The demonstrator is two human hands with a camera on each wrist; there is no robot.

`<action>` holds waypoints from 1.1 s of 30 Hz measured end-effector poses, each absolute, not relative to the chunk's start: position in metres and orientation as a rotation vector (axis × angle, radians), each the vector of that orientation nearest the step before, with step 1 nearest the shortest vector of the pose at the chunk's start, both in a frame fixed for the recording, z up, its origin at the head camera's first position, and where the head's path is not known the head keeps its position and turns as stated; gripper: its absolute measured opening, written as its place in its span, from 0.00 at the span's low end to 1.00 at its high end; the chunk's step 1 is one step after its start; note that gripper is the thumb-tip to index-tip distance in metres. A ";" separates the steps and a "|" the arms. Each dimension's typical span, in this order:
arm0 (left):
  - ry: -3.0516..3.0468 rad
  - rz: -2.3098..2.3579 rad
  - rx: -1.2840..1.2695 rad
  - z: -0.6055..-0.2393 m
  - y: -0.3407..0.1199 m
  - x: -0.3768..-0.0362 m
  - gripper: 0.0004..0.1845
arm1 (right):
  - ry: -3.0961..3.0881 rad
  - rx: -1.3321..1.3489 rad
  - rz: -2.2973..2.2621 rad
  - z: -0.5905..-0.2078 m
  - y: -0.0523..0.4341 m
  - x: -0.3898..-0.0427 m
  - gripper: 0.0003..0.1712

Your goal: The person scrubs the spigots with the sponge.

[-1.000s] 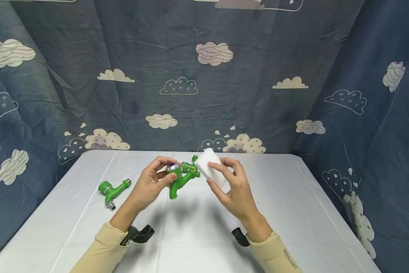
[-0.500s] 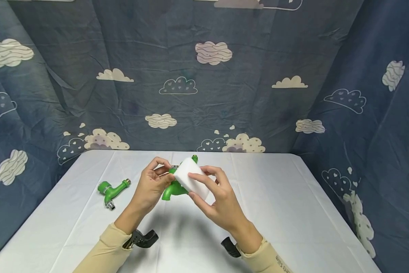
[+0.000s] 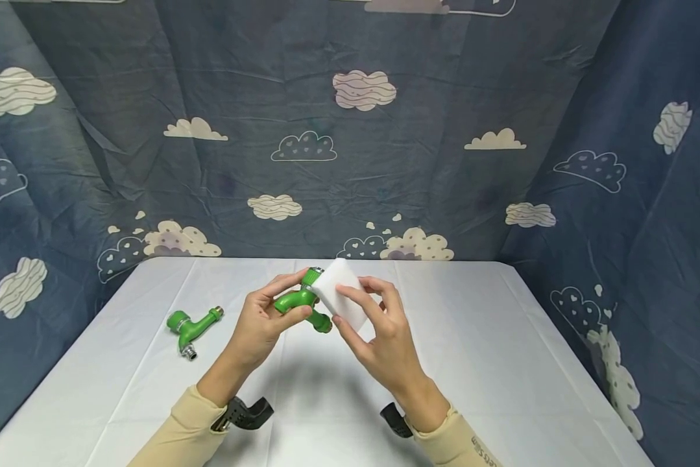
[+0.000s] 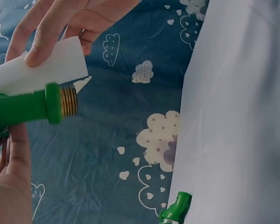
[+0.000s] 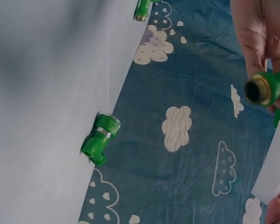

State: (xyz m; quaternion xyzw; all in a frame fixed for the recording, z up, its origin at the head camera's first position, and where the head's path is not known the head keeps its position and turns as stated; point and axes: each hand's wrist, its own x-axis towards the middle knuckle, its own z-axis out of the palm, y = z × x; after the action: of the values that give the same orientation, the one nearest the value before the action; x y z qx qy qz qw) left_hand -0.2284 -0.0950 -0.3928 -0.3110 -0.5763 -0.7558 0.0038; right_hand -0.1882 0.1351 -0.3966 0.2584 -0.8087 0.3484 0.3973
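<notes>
My left hand (image 3: 262, 321) holds a green faucet (image 3: 297, 299) with thumb and fingers, above the table. In the left wrist view the faucet's brass threaded end (image 4: 69, 101) points right. My right hand (image 3: 387, 331) pinches a white sponge block (image 3: 340, 292), tilted, right up against the faucet; whether they touch is hard to tell. A second green faucet (image 3: 192, 329) with a silver nozzle lies at the left. Another green faucet (image 5: 101, 140) lies on the table in the right wrist view; the sponge and hands appear to hide it in the head view.
The table has a white cloth (image 3: 472, 363) over it. Dark blue curtains (image 3: 303, 175) with cloud prints hang behind and at both sides. Each wrist wears a black camera mount, one at the left wrist (image 3: 247, 413) and one at the right.
The held faucet has been turned, so its spout now points left and its threaded end down right. The sponge moved left onto the faucet, then slightly back up right.
</notes>
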 end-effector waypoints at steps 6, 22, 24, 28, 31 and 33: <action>-1.814 -2.328 -0.869 -0.393 -0.097 -0.228 0.28 | -2.050 0.618 0.880 -0.402 0.140 -0.194 0.31; -1.516 -2.586 -0.962 -0.396 -0.102 -0.235 0.13 | -2.010 0.731 1.687 -0.383 0.152 -0.190 0.28; -1.498 -2.625 -1.006 -0.396 -0.102 -0.234 0.12 | -2.004 0.767 1.859 -0.382 0.150 -0.188 0.27; -1.507 -2.645 -1.045 -0.397 -0.101 -0.233 0.11 | -1.957 0.819 2.132 -0.385 0.148 -0.187 0.26; -1.532 -2.632 -1.050 -0.397 -0.100 -0.233 0.11 | -1.912 0.826 2.284 -0.385 0.150 -0.186 0.27; -1.556 -2.612 -1.052 -0.397 -0.100 -0.233 0.11 | -1.897 0.820 2.339 -0.383 0.151 -0.185 0.26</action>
State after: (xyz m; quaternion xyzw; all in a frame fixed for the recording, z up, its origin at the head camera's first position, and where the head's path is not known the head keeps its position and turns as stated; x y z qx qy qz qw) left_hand -0.2330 -0.1002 -0.3972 -0.3267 -0.4834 -0.8113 -0.0378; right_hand -0.1850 0.1512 -0.3834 0.2628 -0.6079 0.7492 0.0102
